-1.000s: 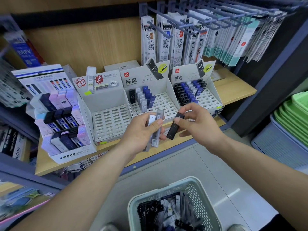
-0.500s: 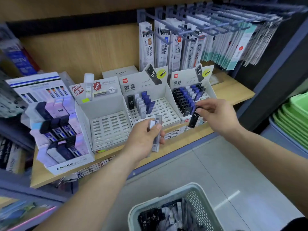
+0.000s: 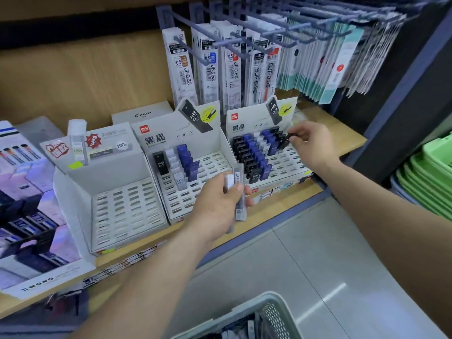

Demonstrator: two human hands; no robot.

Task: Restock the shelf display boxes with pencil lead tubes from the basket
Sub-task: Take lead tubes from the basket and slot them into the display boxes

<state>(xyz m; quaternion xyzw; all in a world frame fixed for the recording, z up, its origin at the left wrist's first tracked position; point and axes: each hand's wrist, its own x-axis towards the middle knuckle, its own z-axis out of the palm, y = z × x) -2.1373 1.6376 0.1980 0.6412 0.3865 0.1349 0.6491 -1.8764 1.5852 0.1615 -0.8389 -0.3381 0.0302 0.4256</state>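
Observation:
Three white display boxes stand on the wooden shelf. The left box [image 3: 127, 211] has no tubes in its slots, the middle box [image 3: 193, 192] holds a few black, white and blue tubes, and the right box [image 3: 288, 165] holds rows of black and blue tubes. My right hand [image 3: 310, 145] pinches a black lead tube [image 3: 285, 143] over the back right of the right box. My left hand [image 3: 220, 204] grips a few grey and white lead tubes [image 3: 238, 192] in front of the middle box. The pale green basket [image 3: 247, 314] with more tubes sits at the bottom edge.
Refill packs [image 3: 220, 69] hang on hooks above the boxes. A Mono eraser display [image 3: 31, 216] fills the shelf's left end. Stacked green baskets [image 3: 430, 177] stand at the right. Grey tiled floor [image 3: 305, 253] lies below the shelf edge.
My right hand has carried the black tube from beside my left hand up and right to the back of the right box. My left hand stays put with its tubes.

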